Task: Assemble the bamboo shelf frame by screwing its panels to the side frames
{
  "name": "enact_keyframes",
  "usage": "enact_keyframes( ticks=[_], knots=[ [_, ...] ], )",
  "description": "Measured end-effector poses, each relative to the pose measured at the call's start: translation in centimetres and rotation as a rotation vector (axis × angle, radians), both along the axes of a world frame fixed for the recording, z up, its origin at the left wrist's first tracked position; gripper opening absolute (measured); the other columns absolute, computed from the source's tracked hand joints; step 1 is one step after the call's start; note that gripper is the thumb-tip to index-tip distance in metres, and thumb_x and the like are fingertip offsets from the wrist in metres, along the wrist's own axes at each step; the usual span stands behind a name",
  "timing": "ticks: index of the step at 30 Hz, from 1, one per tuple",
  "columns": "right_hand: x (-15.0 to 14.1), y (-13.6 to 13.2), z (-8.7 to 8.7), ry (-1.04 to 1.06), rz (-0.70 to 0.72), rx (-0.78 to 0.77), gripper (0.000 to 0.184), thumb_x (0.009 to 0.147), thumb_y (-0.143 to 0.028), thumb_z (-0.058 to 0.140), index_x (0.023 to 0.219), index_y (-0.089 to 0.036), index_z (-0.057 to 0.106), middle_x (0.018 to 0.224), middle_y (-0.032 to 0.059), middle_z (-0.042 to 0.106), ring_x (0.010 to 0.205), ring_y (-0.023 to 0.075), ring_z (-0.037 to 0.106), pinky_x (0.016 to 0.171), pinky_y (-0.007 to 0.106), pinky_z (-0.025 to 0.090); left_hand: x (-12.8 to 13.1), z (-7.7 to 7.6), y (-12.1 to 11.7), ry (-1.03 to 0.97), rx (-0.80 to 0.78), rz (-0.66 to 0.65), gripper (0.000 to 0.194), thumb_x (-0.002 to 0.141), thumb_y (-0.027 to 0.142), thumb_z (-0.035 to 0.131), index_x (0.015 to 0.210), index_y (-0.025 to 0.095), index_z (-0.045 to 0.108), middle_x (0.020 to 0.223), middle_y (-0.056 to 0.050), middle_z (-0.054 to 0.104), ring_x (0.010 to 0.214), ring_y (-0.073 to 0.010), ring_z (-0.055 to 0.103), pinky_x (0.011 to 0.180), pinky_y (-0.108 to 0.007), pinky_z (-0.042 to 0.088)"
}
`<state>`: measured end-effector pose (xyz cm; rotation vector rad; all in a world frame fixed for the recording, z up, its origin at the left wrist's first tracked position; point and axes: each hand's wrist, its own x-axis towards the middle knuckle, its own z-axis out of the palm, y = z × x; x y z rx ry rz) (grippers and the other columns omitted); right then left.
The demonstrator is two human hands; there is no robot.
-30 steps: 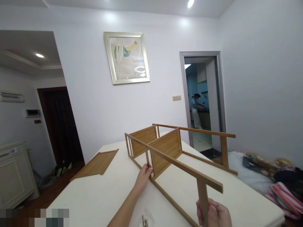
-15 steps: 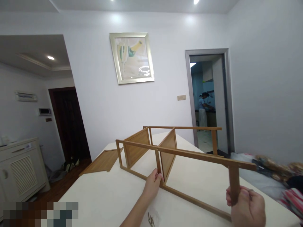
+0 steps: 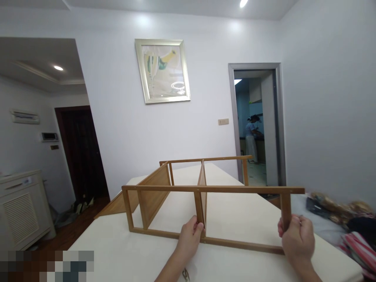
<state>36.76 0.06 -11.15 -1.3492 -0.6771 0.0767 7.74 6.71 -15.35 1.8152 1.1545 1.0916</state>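
A wooden shelf frame (image 3: 243, 189) lies on its side across the white table (image 3: 117, 254), with two panels standing between its ladder-like sides. My left hand (image 3: 190, 237) is closed around the middle crossbar of the near side, low down by the bottom rail. On the right, my right hand (image 3: 298, 241) grips the end crossbar of that same side, fingers wrapped round it. Beneath my left forearm lie some small metal screws (image 3: 185, 274), partly hidden. Behind the frame's left end, a loose wooden panel (image 3: 113, 205) rests on the table, partly covered by the frame.
Clothes and bags (image 3: 337, 211) are piled beyond the table's right edge. A white cabinet (image 3: 23, 211) stands at the left, near a dark door (image 3: 79, 156). Through the doorway at the back, a person (image 3: 252, 137) stands at a counter.
The shelf frame has turned, its near side now running more level across the view and its far side shifted left. Both hands keep hold of the same crossbars.
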Motion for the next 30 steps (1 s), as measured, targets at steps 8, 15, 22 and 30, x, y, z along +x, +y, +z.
enact_keyframes(
  ticks=[8, 15, 22, 30],
  knots=[
    [1.4, 2.1, -0.2, -0.011, 0.017, -0.009, 0.024, 0.092, -0.037, 0.035, 0.073, -0.024, 0.042, 0.047, -0.006, 0.046, 0.045, 0.0158, 0.045, 0.054, 0.031, 0.035, 0.7, 0.3, -1.3, 0.051, 0.002, -0.003, 0.02, 0.089, 0.036, 0.046, 0.085, 0.021, 0.059, 0.076, -0.005, 0.07, 0.069, -0.0198, 0.064, 0.065, -0.029, 0.046],
    [2.5, 3.1, -1.0, -0.067, -0.031, -0.072, 0.025, 0.089, -0.043, 0.036, 0.074, -0.024, 0.043, 0.057, -0.0025, 0.048, 0.06, 0.0193, 0.047, 0.064, 0.034, 0.037, 0.5, 0.8, -2.0, 0.121, 0.06, -0.006, 0.018, 0.088, 0.03, 0.045, 0.086, 0.021, 0.06, 0.077, -0.005, 0.071, 0.068, -0.0196, 0.063, 0.064, -0.028, 0.043],
    [-0.3, 0.1, -3.0, -0.518, -0.225, 0.144, 0.028, 0.09, -0.041, 0.042, 0.084, -0.018, 0.056, 0.087, 0.0105, 0.055, 0.096, 0.0276, 0.05, 0.092, 0.048, 0.038, 0.3, 0.7, -2.2, 0.142, 0.077, -0.005, 0.022, 0.089, 0.034, 0.045, 0.076, 0.02, 0.056, 0.07, -0.002, 0.066, 0.062, -0.0162, 0.057, 0.059, -0.026, 0.039],
    [-11.1, -2.0, -5.0, -0.921, 0.599, -0.074, 0.028, 0.096, -0.021, 0.036, 0.102, -0.024, 0.063, 0.091, 0.0058, 0.057, 0.079, 0.0171, 0.057, 0.07, 0.028, 0.05, -0.4, 0.9, -1.9, 0.344, 0.251, 0.028, 0.037, 0.092, 0.044, 0.041, 0.067, 0.021, 0.057, 0.069, -0.003, 0.06, 0.071, -0.0189, 0.053, 0.067, -0.029, 0.036]
  ],
)
